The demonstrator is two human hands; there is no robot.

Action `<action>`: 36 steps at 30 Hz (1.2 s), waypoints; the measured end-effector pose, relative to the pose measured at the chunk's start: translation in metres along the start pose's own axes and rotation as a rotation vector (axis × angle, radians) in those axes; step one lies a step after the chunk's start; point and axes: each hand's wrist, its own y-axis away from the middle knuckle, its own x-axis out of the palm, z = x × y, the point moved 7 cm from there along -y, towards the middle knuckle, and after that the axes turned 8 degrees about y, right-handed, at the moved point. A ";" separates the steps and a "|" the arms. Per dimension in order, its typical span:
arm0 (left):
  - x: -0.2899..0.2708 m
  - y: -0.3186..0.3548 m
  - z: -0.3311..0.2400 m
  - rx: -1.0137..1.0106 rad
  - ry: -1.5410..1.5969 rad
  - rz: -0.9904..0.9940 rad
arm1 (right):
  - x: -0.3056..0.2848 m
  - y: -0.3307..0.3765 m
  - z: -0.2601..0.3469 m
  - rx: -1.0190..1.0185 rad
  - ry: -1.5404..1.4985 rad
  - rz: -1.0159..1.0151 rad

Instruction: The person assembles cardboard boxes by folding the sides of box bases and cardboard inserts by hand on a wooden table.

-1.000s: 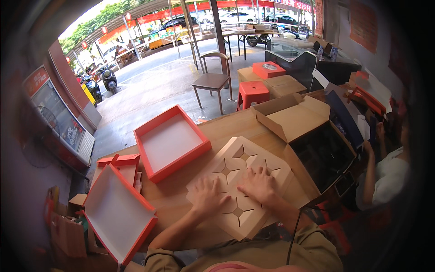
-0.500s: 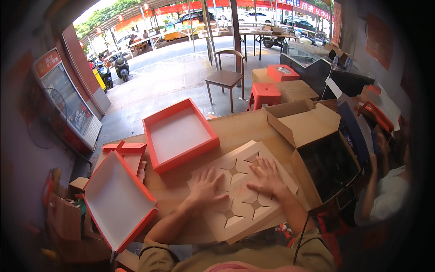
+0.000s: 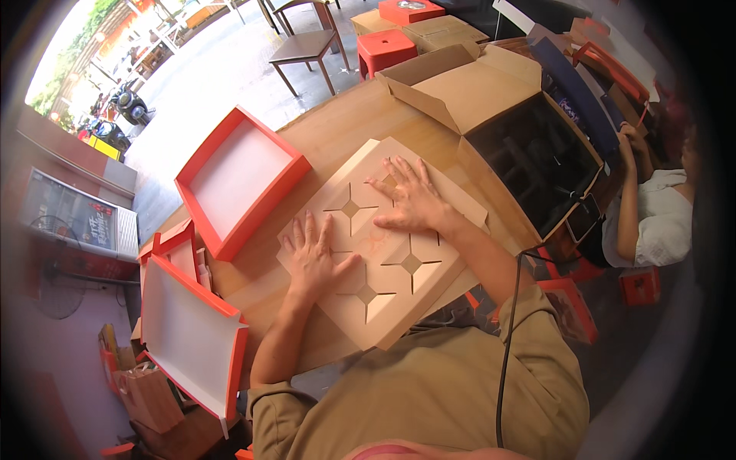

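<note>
A tan cardboard insert (image 3: 376,326) with star-shaped cut-outs lies flat on the wooden table in front of me. My left hand (image 3: 313,261) rests palm down on its left part, fingers spread. Farther up on the right, my right hand (image 3: 414,201) also presses flat on the insert with its fingers apart, covering part of a cut-out. Neither hand grips anything. To the left of the insert stands a red box tray (image 3: 295,170) with a white inside. A second red-and-white tray (image 3: 184,326) sits tilted at the table's left edge.
A large open brown carton (image 3: 491,77) with a dark inside stands on the right. Beyond it, a person (image 3: 652,215) in a white top handles things. Across the table are a red stool (image 3: 386,50) and a brown chair (image 3: 303,47). A black cable (image 3: 504,368) hangs along my right side.
My view has tilted down and turned, so the table appears rotated and higher up. Both hands stay flat on the insert, in nearly the same places.
</note>
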 end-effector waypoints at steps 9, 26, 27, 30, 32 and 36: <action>-0.002 -0.002 0.000 0.030 -0.021 -0.008 | -0.006 -0.008 0.008 -0.043 -0.047 -0.003; -0.005 0.007 -0.021 0.058 -0.027 0.050 | -0.003 -0.012 0.008 -0.015 0.005 0.102; -0.008 0.017 -0.037 0.093 -0.033 0.085 | -0.004 -0.012 0.009 -0.009 0.002 0.113; -0.006 0.046 -0.079 0.197 0.048 0.181 | 0.001 -0.013 0.007 -0.012 0.008 0.093; 0.002 0.064 -0.091 0.201 0.055 0.194 | 0.004 -0.011 0.008 -0.017 0.012 0.075; 0.017 0.087 -0.095 0.193 0.101 0.204 | 0.007 -0.010 0.007 -0.042 0.008 0.015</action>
